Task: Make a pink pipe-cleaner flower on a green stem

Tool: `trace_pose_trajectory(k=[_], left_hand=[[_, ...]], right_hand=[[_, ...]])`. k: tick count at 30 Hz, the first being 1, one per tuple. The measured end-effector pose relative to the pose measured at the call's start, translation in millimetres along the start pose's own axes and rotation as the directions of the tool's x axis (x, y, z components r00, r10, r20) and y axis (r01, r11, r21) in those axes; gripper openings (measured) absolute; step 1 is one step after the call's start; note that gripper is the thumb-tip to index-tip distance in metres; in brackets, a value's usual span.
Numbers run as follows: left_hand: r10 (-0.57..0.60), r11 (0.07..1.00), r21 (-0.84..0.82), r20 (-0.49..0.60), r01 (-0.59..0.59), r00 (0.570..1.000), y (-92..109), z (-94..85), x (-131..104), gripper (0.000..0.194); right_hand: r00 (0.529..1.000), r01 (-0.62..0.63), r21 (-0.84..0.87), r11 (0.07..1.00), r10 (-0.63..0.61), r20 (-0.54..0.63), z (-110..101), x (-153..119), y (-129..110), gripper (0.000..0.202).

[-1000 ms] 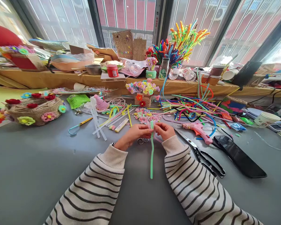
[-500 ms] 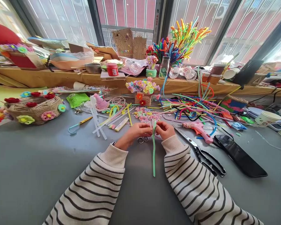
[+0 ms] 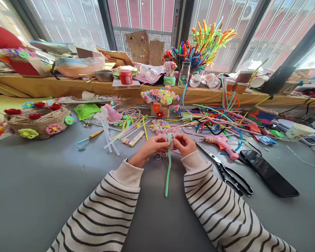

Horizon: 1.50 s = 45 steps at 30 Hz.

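Basket [image 3: 40,126] on table [image 3: 157,224], left. Scissors [image 3: 218,162] right of right hand [image 3: 184,145]; phone [image 3: 270,175] right of scissors. Glue gun [image 3: 225,145] behind scissors' handles (pipe cleaners [image 3: 207,117] behind that). Bottle [image 3: 184,75] on rear ledge [image 3: 76,86].

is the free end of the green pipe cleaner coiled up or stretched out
Stretched out: below the left hand and right hand, the mint-green pipe cleaner runs down as one slightly bent strand, with no loops.

I'm holding my left arm [image 3: 102,210] and right arm [image 3: 223,204] out in front, angling both inward. My left hand [image 3: 152,147] is pinching, and opposite it my right hand [image 3: 184,145] is curling, the two almost meeting.
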State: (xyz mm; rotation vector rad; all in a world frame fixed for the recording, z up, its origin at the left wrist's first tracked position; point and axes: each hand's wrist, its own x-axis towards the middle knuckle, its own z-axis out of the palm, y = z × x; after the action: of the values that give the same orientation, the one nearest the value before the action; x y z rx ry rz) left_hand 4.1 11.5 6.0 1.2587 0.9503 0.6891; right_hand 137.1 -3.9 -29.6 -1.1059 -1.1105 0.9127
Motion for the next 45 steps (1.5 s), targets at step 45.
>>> trace_pose_trajectory(k=[45], left_hand=[[0.001, 0.998, -0.064, 0.095, 0.005, 0.995, -1.8, 4.1, 0.1, 0.031]], right_hand=[[1.0, 0.003, -0.147, 0.989, 0.001, 0.026, -1.8, -1.3, -2.2, 0.024]])
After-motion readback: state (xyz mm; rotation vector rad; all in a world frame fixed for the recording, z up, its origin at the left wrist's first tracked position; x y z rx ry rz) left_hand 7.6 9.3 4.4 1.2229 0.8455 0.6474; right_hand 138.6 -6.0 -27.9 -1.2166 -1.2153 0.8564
